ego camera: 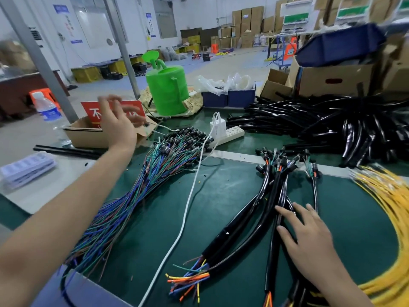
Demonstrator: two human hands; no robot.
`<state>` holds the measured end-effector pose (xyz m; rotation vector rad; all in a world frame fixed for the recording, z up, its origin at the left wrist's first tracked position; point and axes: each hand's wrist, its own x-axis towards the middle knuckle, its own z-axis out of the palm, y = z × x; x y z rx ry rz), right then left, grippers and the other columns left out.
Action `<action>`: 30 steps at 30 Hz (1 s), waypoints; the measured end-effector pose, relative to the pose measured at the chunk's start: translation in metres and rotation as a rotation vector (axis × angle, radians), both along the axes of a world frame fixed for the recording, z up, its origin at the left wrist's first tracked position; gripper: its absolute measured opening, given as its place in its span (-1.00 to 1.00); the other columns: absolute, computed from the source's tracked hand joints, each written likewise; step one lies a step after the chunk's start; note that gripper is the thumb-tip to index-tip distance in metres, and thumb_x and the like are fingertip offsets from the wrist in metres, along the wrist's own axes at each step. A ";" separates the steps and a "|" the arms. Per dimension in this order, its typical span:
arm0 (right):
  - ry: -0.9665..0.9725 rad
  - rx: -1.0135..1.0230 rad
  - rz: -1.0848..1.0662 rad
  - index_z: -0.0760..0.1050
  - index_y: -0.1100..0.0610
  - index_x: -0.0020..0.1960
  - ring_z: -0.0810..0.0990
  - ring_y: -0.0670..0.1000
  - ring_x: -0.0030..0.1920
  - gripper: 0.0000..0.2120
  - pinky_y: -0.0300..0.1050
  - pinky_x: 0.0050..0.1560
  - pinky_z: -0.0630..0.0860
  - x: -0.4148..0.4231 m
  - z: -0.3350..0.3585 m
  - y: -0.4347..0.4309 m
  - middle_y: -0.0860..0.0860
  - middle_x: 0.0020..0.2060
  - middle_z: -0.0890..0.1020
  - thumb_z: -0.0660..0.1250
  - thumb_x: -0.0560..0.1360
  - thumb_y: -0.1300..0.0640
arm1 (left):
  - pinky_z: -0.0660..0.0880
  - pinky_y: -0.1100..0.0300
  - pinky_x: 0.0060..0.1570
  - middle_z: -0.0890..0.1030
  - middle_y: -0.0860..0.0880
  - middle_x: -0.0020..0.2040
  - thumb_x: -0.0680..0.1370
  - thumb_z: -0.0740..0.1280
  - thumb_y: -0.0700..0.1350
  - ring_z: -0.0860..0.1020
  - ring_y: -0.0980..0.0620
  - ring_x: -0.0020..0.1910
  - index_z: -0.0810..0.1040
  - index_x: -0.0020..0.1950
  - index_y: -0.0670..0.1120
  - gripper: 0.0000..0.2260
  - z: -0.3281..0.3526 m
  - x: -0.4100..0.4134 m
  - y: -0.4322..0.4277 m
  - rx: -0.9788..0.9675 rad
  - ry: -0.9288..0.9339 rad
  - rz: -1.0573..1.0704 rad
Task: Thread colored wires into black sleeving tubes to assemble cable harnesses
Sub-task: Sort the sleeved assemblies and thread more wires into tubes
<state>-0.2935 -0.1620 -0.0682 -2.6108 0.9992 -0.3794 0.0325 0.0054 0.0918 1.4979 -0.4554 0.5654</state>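
**Harness assembly: few done, most stock unthreaded**

Head view. In front of the white power strip (230, 134), a few black-sleeved harnesses with coloured wire ends (272, 207) lie finished on the green desk (221, 196). The right hand (309, 235) rests flat on them, fingers straight. Left of the strip lies a bundle of loose coloured wires (141, 187), and right of it a heap of empty black sleeving tubes (332, 129). The left hand (117, 122), raised left of the strip, is spread and blurred, and appears empty.

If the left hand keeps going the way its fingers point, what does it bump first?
Probably the red sign in the cardboard box; the left hand is blurred, so depth is unsure.
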 end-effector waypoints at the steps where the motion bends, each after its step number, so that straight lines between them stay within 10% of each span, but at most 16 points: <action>1: 0.005 0.003 -0.001 0.23 -0.20 0.44 0.00 0.07 0.52 -0.58 0.05 0.48 0.07 -0.001 0.000 0.000 -0.03 0.47 0.23 0.12 0.59 -0.09 | 0.46 0.41 -0.45 0.63 0.18 -0.33 0.67 0.00 -0.17 0.58 0.22 -0.47 0.29 -0.03 0.03 -0.84 0.014 -0.006 0.000 -0.071 -0.078 -0.025; 5: 0.015 -0.030 -0.020 0.15 -0.21 0.47 -0.04 0.02 0.53 -0.55 0.01 0.50 0.00 0.001 0.004 0.005 -0.05 0.49 0.19 0.04 0.59 -0.16 | 0.55 0.19 -0.36 0.62 0.08 -0.33 0.66 -0.04 -0.16 0.59 0.07 -0.43 0.25 0.03 -0.09 -0.90 0.038 -0.045 -0.003 -0.251 -0.216 -0.226; 9: -0.509 0.111 -0.095 0.34 -0.07 0.39 0.23 -0.08 0.44 -0.45 0.00 0.46 0.15 -0.001 0.019 0.013 -0.11 0.36 0.39 0.03 0.52 -0.32 | 0.50 0.12 0.04 0.65 0.13 -0.21 0.67 0.00 -0.15 0.62 0.08 -0.12 0.31 0.07 -0.22 -0.83 0.010 -0.115 -0.007 -0.046 -0.374 -0.448; 12: -0.819 0.568 -0.053 0.51 -0.14 0.19 0.54 -0.23 0.14 -0.28 -0.12 0.22 0.46 -0.003 0.033 0.013 -0.24 0.11 0.61 -0.01 0.32 -0.58 | 0.44 0.09 0.18 0.67 0.06 -0.08 0.66 0.09 -0.11 0.57 -0.06 0.15 0.39 0.12 0.00 -0.88 -0.045 -0.177 -0.009 0.241 -0.420 -0.784; 15: -0.900 1.118 -0.072 0.55 0.12 0.18 0.67 0.04 -0.16 -0.18 -0.18 -0.30 0.55 -0.002 0.041 0.006 0.06 -0.05 0.71 0.00 0.32 -0.50 | 0.50 0.36 0.02 0.67 0.23 -0.11 0.45 0.40 0.05 0.60 0.26 0.01 0.52 0.18 -0.11 -0.62 -0.093 -0.220 -0.021 0.562 -0.163 -1.159; 18: -0.950 1.279 -0.120 0.53 0.18 0.15 0.68 0.17 -0.21 -0.34 -0.15 -0.39 0.58 -0.003 0.042 0.002 0.16 -0.05 0.69 0.09 0.37 -0.31 | 0.50 0.27 0.10 0.63 0.18 0.08 0.60 0.24 -0.08 0.53 0.23 0.18 0.56 0.04 -0.02 -0.88 -0.135 -0.231 -0.016 0.891 -0.594 -1.200; 21: -1.004 1.294 -0.159 0.54 0.19 0.12 0.67 0.22 -0.07 -0.55 -0.03 -0.22 0.65 -0.003 0.038 -0.002 0.17 -0.01 0.68 0.21 0.47 -0.15 | 0.36 0.41 0.22 0.51 0.34 0.18 0.58 0.20 -0.02 0.37 0.42 0.25 0.58 0.02 0.16 -0.82 -0.144 -0.225 -0.007 1.212 -0.820 -1.083; 24: -0.913 1.172 -0.133 0.55 0.12 0.10 0.67 0.15 -0.06 -0.83 -0.08 -0.22 0.63 -0.003 0.034 -0.003 0.17 0.05 0.63 0.22 0.59 0.18 | -0.01 0.43 0.39 0.29 0.28 0.38 0.67 0.05 -0.08 0.07 0.43 0.41 0.45 0.29 0.02 -0.73 -0.143 -0.218 -0.001 1.145 -0.613 -1.200; 30: -0.480 0.618 0.140 0.56 -0.23 0.10 0.53 -0.19 -0.04 -0.31 -0.27 -0.15 0.56 -0.005 0.025 0.007 -0.20 0.22 0.43 0.02 0.50 0.53 | 0.40 0.15 0.14 0.59 0.11 0.09 0.51 0.25 0.02 0.51 0.10 0.13 0.60 0.05 -0.05 -0.77 -0.134 -0.195 0.025 0.855 -0.341 -0.594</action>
